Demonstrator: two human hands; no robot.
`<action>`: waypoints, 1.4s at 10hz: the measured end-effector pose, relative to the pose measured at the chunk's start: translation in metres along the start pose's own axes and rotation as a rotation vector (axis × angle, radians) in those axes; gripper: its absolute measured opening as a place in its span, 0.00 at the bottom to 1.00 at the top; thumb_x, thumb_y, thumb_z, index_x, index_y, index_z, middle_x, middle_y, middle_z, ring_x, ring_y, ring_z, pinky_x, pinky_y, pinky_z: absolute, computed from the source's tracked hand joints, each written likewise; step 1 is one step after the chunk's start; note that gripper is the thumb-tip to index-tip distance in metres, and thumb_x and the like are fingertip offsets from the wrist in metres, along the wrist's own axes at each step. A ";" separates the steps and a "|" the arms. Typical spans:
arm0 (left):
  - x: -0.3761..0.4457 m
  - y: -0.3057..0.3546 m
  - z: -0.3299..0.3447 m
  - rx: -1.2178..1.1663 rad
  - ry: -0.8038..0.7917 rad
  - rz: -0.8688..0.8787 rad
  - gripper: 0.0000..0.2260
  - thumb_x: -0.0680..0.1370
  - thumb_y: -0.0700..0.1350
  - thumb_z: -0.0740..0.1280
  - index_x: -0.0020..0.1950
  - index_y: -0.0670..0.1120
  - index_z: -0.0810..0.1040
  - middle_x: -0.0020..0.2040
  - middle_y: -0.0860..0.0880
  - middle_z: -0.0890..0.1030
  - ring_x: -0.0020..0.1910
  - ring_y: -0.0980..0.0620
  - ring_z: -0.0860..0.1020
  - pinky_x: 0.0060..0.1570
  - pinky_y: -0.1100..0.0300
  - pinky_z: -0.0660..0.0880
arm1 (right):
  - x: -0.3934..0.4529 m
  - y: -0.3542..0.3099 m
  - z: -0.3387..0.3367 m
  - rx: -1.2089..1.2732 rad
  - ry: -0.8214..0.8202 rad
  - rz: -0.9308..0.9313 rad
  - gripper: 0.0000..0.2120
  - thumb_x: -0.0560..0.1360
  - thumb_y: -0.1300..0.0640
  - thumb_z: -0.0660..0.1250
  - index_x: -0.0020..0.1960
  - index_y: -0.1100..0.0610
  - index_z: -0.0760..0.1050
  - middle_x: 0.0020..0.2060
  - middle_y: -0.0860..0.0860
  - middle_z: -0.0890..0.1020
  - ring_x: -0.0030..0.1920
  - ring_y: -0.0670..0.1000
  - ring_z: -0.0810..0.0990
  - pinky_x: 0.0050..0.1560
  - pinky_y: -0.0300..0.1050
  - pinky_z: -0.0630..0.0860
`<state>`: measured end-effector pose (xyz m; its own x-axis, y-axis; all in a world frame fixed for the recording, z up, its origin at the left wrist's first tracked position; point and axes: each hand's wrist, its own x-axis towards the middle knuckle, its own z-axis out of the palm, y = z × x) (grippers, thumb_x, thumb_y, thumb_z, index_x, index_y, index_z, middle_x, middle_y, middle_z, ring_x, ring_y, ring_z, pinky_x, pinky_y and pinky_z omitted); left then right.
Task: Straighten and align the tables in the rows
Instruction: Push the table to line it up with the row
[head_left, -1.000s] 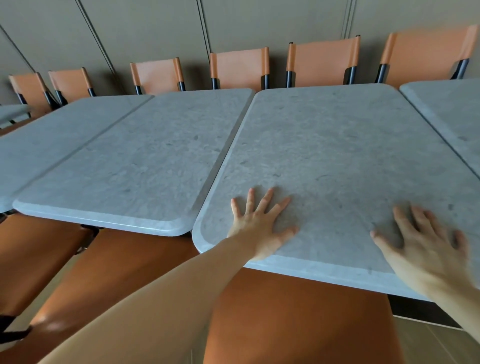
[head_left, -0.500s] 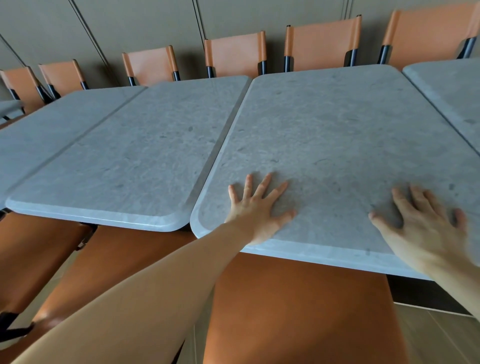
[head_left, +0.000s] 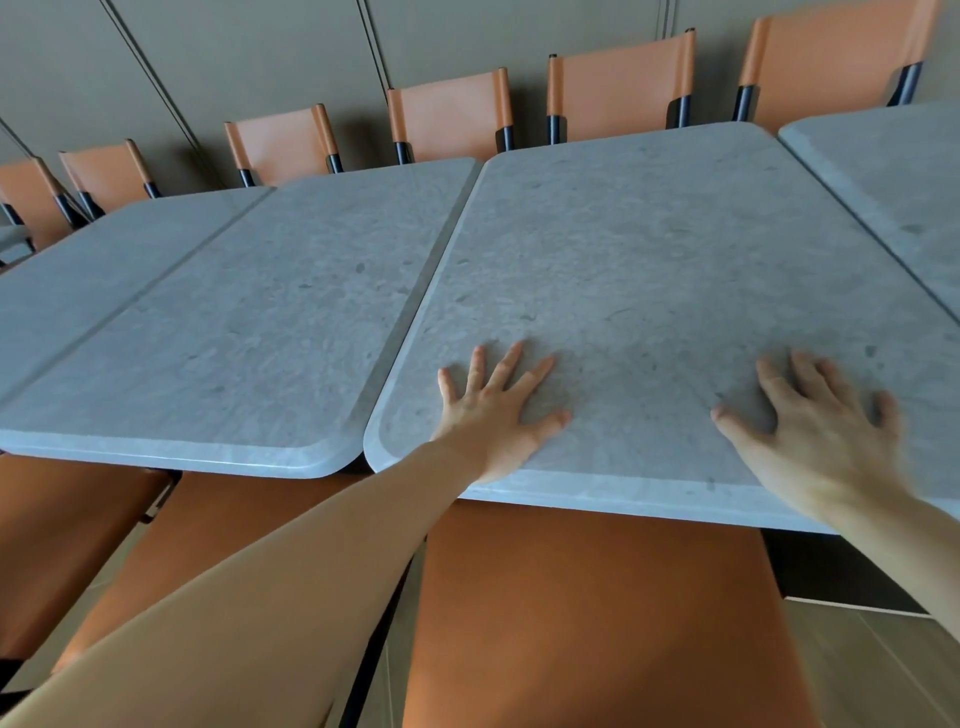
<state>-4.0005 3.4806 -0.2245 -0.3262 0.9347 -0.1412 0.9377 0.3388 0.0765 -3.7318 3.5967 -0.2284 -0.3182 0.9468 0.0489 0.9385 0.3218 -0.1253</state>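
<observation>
A row of grey stone-look tables runs across the view. Both my hands lie flat on the middle table (head_left: 649, 270), near its front edge. My left hand (head_left: 493, 410) presses down with fingers spread, close to the front left corner. My right hand (head_left: 821, 431) rests palm down further right, fingers spread and slightly blurred. The table on the left (head_left: 270, 322) sits beside it with a narrow gap between their edges; its front edge lies a little further from me. A third table (head_left: 78, 280) follows on the far left and another table (head_left: 904, 182) on the right.
Orange chairs (head_left: 452, 111) with black frames line the far side against a brown panelled wall. Orange seats (head_left: 597, 623) are tucked under the near side, right below my arms. Tiled floor (head_left: 857, 670) shows at the lower right.
The middle table's front edge has come closer to level with the left table's edge, and the gap between them looks narrower. My hands stay flat in the same spots on it.
</observation>
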 end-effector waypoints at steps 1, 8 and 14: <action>0.002 0.000 0.001 0.003 0.004 0.001 0.32 0.78 0.72 0.46 0.79 0.68 0.39 0.82 0.57 0.39 0.80 0.45 0.34 0.75 0.32 0.36 | 0.002 0.001 -0.001 0.000 -0.006 -0.007 0.39 0.75 0.29 0.49 0.80 0.48 0.55 0.81 0.50 0.53 0.81 0.52 0.49 0.77 0.63 0.50; 0.006 -0.001 0.000 0.009 -0.001 -0.008 0.34 0.74 0.73 0.42 0.79 0.68 0.39 0.82 0.58 0.39 0.81 0.46 0.35 0.76 0.33 0.38 | 0.007 0.006 0.003 -0.021 -0.095 -0.027 0.41 0.76 0.28 0.41 0.82 0.48 0.43 0.82 0.51 0.43 0.82 0.52 0.41 0.79 0.63 0.43; 0.004 -0.003 0.000 0.023 0.014 0.006 0.35 0.73 0.74 0.40 0.79 0.67 0.36 0.82 0.58 0.37 0.81 0.45 0.35 0.76 0.33 0.38 | -0.002 -0.001 -0.007 0.025 -0.203 0.035 0.37 0.80 0.31 0.42 0.82 0.48 0.39 0.82 0.50 0.39 0.81 0.51 0.37 0.79 0.61 0.38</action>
<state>-4.0044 3.4830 -0.2248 -0.3224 0.9380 -0.1273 0.9420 0.3311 0.0548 -3.7310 3.5942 -0.2217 -0.3088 0.9382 -0.1564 0.9465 0.2868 -0.1482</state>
